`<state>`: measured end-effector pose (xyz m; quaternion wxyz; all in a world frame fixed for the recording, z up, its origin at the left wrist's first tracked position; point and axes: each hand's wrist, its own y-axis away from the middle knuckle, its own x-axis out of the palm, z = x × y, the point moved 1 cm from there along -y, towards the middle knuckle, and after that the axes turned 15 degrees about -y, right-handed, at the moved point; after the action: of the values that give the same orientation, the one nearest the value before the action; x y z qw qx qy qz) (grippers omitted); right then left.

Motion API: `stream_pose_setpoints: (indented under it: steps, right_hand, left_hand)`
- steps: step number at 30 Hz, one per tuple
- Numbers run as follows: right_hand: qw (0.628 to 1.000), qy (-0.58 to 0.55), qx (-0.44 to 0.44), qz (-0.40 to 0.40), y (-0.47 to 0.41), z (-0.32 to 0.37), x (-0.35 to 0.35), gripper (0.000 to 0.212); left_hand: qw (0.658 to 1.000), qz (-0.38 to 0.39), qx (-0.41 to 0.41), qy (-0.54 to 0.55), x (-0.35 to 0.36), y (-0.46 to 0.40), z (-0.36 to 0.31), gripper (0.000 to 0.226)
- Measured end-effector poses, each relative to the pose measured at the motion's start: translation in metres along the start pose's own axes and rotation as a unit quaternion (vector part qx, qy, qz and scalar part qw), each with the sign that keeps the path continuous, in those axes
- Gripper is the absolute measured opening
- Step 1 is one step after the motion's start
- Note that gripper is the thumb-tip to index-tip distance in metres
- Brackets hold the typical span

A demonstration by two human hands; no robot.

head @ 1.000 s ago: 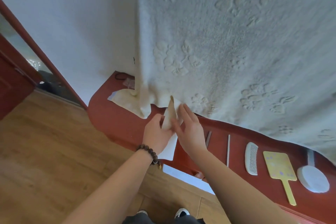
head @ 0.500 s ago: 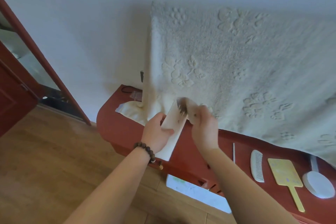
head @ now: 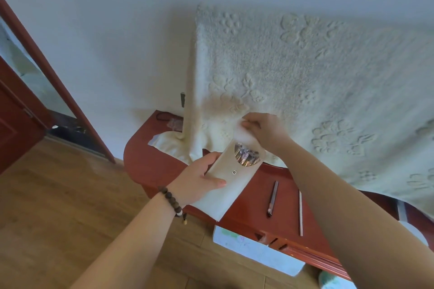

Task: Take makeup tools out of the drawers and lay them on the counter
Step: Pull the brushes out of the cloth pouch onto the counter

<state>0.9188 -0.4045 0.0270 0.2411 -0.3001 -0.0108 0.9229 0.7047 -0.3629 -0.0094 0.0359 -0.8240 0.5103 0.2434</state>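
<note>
My left hand point(head: 198, 177) grips a cream brush pouch point(head: 229, 185) by its lower half, above the red wooden counter point(head: 249, 209). My right hand point(head: 263, 132) pinches the pouch's flap point(head: 243, 135) and holds it lifted back. Several makeup brushes point(head: 246, 157) show in the open mouth of the pouch. A dark pencil point(head: 272, 198) and a thin pale stick point(head: 300, 213) lie on the counter to the right of the pouch.
A cream towel with paw prints point(head: 305, 91) hangs over the back of the counter. An open drawer lined with white paper point(head: 256, 251) juts out below the counter's front. A red door frame point(head: 54, 77) stands at the left, above wooden flooring point(head: 58, 206).
My right hand has pulled the pouch's flap up and back, so the brushes inside now show. The view has shifted left, and the comb and mirrors have gone out of sight.
</note>
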Motion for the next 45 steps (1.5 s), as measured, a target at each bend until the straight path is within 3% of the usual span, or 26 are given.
stream_pose_setpoints:
  steps: [3, 7, 9, 11, 16, 20, 25, 31, 38, 45]
  right_hand:
    - [1.000, -0.029, 0.009, 0.001, -0.003, 0.001, 0.004, 0.019]
    - [0.993, -0.048, -0.064, -0.083, 0.004, 0.014, 0.002, 0.038]
    - [0.984, -0.052, -0.106, -0.130, 0.016, 0.024, 0.003, 0.036]
    - [0.983, -0.063, -0.113, -0.128, 0.028, 0.030, 0.009, 0.026]
    - [0.993, -0.084, -0.072, -0.038, 0.038, 0.024, 0.038, 0.023]
    - [0.994, -0.088, -0.049, -0.052, 0.032, 0.022, 0.042, 0.010]
    - [0.993, -0.106, -0.017, -0.046, 0.023, 0.022, 0.038, 0.010]
    - [0.975, -0.192, 0.043, -0.098, 0.008, 0.015, 0.038, 0.008]
    - [0.968, -0.228, 0.100, -0.044, 0.016, 0.004, 0.049, 0.012]
    - [0.950, -0.268, 0.136, -0.091, 0.002, -0.001, 0.043, 0.010]
  left_hand:
    - [1.000, -0.019, -0.011, 0.009, -0.003, 0.002, 0.004, 0.046]
    - [0.995, -0.064, -0.054, 0.051, -0.007, 0.002, 0.009, 0.042]
    - [0.990, -0.090, -0.082, 0.075, -0.008, 0.001, 0.011, 0.042]
    - [0.985, -0.110, -0.101, 0.083, -0.010, 0.000, 0.012, 0.043]
    - [0.984, -0.129, -0.100, 0.074, -0.015, 0.001, 0.009, 0.043]
    - [0.985, -0.135, -0.088, 0.067, -0.016, 0.003, 0.005, 0.037]
    - [0.988, -0.127, -0.088, 0.007, -0.023, -0.001, 0.006, 0.037]
    - [0.988, -0.125, -0.085, -0.004, -0.030, -0.003, 0.008, 0.037]
    - [0.988, -0.122, -0.094, -0.006, -0.029, 0.000, 0.017, 0.043]
    - [0.988, -0.108, -0.105, -0.032, -0.028, 0.003, 0.028, 0.036]
